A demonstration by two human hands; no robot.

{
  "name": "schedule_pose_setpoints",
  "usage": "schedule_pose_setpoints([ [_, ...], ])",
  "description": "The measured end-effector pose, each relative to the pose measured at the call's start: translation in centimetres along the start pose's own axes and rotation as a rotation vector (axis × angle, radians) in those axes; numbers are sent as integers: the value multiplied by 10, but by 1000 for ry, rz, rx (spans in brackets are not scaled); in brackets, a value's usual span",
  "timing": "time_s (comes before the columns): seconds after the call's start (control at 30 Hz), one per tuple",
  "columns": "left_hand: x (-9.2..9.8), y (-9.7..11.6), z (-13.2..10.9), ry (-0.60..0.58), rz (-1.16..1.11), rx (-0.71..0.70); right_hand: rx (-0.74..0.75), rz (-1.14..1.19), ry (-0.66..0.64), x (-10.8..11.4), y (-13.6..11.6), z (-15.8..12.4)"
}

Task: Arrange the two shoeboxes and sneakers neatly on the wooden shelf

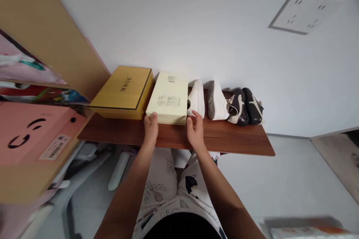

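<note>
A cream shoebox point(171, 91) with small printed labels lies flat on a reddish-brown wooden board point(224, 136). My left hand point(151, 129) grips its front left corner, thumb against the front edge and fingers along the side. At the front right corner is my right hand point(195, 130), thumb and fingers apart, the thumb close to the box edge; whether it presses on the box I cannot tell. Just beyond those fingers stands a white sneaker point(198, 97). Left of the cream box sits a yellow shoebox point(126, 86) marked MMOK.
Farther right along the board are another white sneaker point(218, 101), tilted, and a pair of dark brown shoes point(241, 110) with cream trim. A pink box point(33, 130) rests on a shelf at left. A socket plate point(304, 13) is on the wall.
</note>
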State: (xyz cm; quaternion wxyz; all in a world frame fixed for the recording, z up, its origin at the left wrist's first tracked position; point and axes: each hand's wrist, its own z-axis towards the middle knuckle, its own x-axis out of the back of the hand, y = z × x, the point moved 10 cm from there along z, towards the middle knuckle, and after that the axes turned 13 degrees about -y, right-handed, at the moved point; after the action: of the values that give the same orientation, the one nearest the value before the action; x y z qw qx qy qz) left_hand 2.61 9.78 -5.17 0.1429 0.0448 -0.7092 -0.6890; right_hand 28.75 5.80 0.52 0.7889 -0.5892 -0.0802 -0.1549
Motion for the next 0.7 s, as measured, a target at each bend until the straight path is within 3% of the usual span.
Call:
schedule_pose_setpoints([
  [0.07, -5, -7, 4, 10, -12, 73, -38, 13, -64, -26, -2, 6],
  [0.13, -7, -12, 5, -10, -29, 101, -69, -12, -88, -38, -1, 5],
  [0.3, -8, -10, 7, -233, -107, 27, -44, -148, -59, -41, -6, -3],
  [0.43, 5, -19, -3, -297, -286, 127, -19, -174, -34, -40, -7, -10],
  [0.5, 32, -27, -3, -165, -391, 214, -6, -178, 21, -35, -7, -22],
  [0.63, 119, -33, 19, 297, -517, 309, 41, -207, 62, -28, -3, -50],
  [0.7, 147, -39, 40, 396, -634, 413, 37, -195, 40, -27, 4, -56],
])
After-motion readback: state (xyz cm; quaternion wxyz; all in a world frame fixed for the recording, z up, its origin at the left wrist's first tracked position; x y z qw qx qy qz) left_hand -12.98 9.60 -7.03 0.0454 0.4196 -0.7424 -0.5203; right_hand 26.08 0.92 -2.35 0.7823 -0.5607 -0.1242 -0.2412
